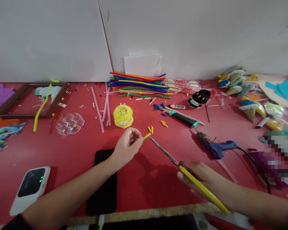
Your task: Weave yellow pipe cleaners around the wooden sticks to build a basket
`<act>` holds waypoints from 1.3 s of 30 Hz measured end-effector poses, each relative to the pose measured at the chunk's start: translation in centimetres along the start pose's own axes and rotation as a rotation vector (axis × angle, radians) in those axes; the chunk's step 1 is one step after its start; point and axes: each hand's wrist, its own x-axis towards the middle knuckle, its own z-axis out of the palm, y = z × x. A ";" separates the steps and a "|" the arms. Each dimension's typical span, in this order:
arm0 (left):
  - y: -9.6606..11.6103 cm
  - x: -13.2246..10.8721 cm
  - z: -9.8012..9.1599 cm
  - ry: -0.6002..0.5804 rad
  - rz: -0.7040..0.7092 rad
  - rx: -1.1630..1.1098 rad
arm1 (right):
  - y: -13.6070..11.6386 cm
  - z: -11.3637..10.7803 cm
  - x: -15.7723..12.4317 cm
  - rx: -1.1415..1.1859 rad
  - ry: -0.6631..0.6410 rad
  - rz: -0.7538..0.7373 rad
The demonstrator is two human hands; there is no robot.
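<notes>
My left hand (128, 145) pinches a short piece of yellow pipe cleaner (147, 136) between thumb and fingertips, its free end pointing right. In my right hand (196, 175) are scissors with yellow handles (201, 188), seen nearly edge-on. Their metal blades (163, 150) reach up and left, the tip very close to the yellow piece's end; I cannot tell if they touch. Just beyond lie short yellow cut pieces (152, 130) and several more (164, 124) to the right. Behind my left hand stands a small yellow cake model (123, 115) with pale sticks on top.
Pipe cleaners (139, 84) lie bundled by the wall. A cutter knife (182, 118), blue glue gun (213, 145) and black-and-white model (198, 98) are at right. A black phone (103, 188) lies under my left forearm, a white device (30, 188) farther left. Glue sticks (98, 110) lie left of the cake.
</notes>
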 end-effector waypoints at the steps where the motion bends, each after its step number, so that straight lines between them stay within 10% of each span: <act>1: -0.1 -0.1 -0.1 0.003 -0.003 0.004 | -0.2 0.0 -0.1 -0.010 -0.018 0.004; 39: -0.2 0.1 1.0 0.016 -0.124 -0.066 | 0.5 0.6 1.0 -0.107 0.066 0.033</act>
